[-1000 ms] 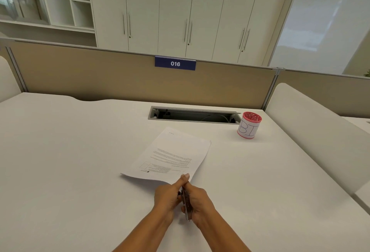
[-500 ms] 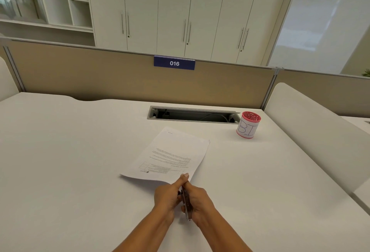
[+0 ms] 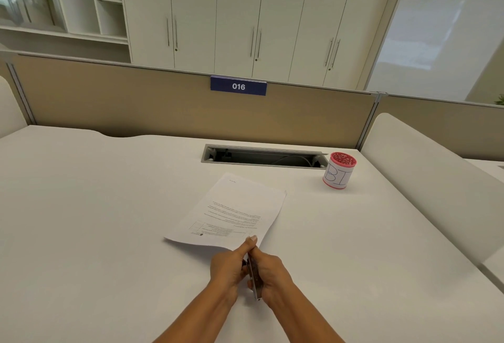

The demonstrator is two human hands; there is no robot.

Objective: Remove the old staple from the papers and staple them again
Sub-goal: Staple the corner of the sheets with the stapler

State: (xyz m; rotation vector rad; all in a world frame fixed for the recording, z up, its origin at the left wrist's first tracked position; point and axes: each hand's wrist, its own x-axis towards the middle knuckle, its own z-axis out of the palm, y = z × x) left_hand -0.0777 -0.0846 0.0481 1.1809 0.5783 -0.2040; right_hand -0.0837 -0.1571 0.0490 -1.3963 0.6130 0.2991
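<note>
White papers (image 3: 231, 211) lie on the desk (image 3: 95, 206), near corner at both hands.
Left hand (image 3: 227, 266) pinches that corner, thumb on top; right hand (image 3: 272, 271) wraps the tool (image 3: 255, 277), whose long axis points at the corner.

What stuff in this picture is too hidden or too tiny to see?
- Head view: the staple, hidden where the left hand pinches the near corner of the papers.
- Head view: most of the metal tool, covered by the right hand; stapler or remover, cannot tell.
- Head view: the printed words, too small and upside down.
- Head view: what the pink pot holds, too small to tell.
</note>
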